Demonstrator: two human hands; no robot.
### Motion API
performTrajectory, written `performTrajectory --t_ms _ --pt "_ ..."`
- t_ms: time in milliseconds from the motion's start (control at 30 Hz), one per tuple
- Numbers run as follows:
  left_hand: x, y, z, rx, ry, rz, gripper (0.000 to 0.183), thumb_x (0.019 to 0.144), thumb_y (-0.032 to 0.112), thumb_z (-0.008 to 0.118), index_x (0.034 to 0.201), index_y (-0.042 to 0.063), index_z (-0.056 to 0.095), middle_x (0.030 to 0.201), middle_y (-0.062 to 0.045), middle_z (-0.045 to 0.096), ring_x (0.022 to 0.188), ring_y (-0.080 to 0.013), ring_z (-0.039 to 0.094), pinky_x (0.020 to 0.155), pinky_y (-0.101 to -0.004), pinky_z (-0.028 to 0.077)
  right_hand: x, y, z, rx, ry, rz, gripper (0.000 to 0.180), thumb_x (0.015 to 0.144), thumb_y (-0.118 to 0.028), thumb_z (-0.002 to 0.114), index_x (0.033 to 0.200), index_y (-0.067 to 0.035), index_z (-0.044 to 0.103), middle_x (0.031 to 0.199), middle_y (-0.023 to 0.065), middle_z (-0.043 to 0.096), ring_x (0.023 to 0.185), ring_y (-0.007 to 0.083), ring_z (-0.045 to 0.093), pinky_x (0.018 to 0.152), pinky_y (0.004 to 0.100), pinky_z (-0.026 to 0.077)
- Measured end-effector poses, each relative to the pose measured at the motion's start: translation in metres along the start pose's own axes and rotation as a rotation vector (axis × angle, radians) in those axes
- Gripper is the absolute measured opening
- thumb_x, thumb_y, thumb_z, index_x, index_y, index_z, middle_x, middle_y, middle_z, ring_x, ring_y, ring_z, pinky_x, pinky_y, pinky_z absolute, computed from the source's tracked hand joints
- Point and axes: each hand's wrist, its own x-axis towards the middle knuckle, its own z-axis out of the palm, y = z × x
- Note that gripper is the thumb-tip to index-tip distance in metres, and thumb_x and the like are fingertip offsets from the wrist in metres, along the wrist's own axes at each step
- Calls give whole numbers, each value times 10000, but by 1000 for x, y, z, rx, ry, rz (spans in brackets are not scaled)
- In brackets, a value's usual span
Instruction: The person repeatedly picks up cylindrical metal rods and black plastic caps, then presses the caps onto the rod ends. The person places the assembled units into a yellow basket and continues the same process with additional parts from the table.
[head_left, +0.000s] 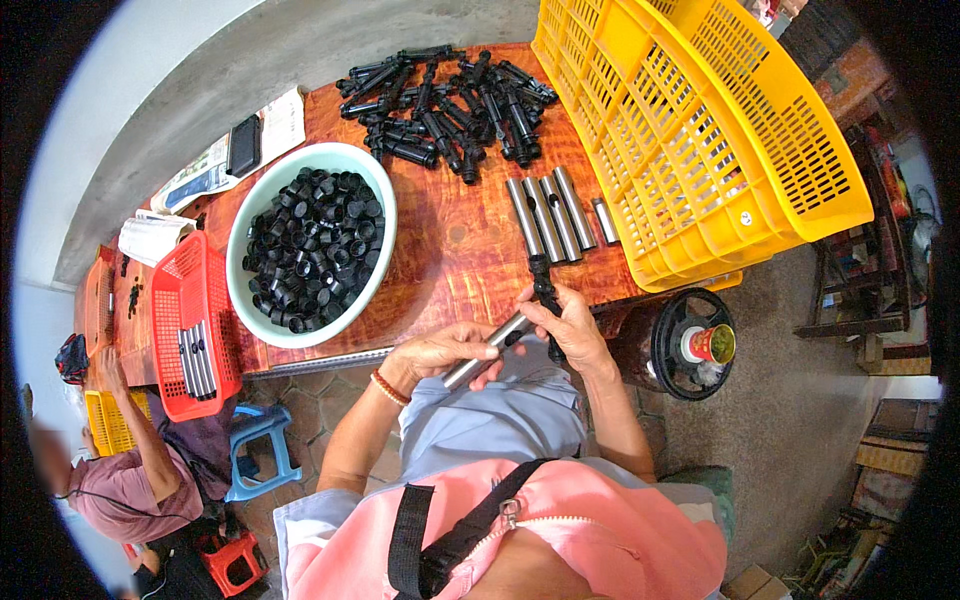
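Note:
My left hand (455, 350) grips a shiny metal tube (480, 358) with a hole in its side, tilted over my lap. Around a black plastic part (545, 289) close the fingers of my right hand (571, 324), which also touches the tube's upper end. Several similar metal tubes (550, 217) lie side by side on the wooden table (442, 259), just beyond my hands, with a shorter metal tube (604, 220) to their right. A pile of black plastic parts (450, 105) is at the back. The pale green basin (234, 247) on the left holds many black plastic caps (315, 247).
Yellow plastic crates (675, 172) stand at the right table edge. A red basket (169, 367) holding metal tubes is left of the basin. Beyond it sits another person (142, 480). A phone (244, 145) lies on newspaper; a blue stool (259, 450) stands below. A paper cup (701, 345) is at right.

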Motion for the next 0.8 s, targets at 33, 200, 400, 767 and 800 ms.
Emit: performTrajectory --t_ms 33,200,400,767,800 --pt "2 -1 4 24 1 -15 497 836 349 647 1118 -45 536 752 -80 611 576 -130 601 528 -207 510 0 -2 1 2 18 0 182 845 -189 660 951 -58 592 770 -39 544 624 25 468 525 177 370" --pt "-8 -4 2 -114 243 284 398 869 354 606 1078 46 465 727 -47 509 577 -168 556 508 -260 471 -5 -2 -11 218 42 -8 432 980 -385 340 1089 -13 534 765 21 562 592 62 474 549 199 388" --pt "19 11 4 -461 433 617 198 908 296 568 908 129 461 650 19 411 552 -104 432 512 -245 409 -27 4 3 105 -69 63 400 973 -399 385 1035 -25 512 667 6 497 517 66 467 461 194 383" --pt "60 23 18 -757 404 701 233 900 313 583 796 146 458 629 48 349 550 -68 356 516 -200 378 -52 8 22 -26 -166 213 343 978 -360 356 1078 -60 488 630 5 467 424 53 388 390 186 305" --pt "61 21 19 -754 412 707 238 893 310 597 795 144 457 630 45 364 556 -74 371 520 -205 386 -50 8 22 -26 -163 211 340 977 -353 354 1082 -59 488 628 4 463 429 54 389 393 190 306"
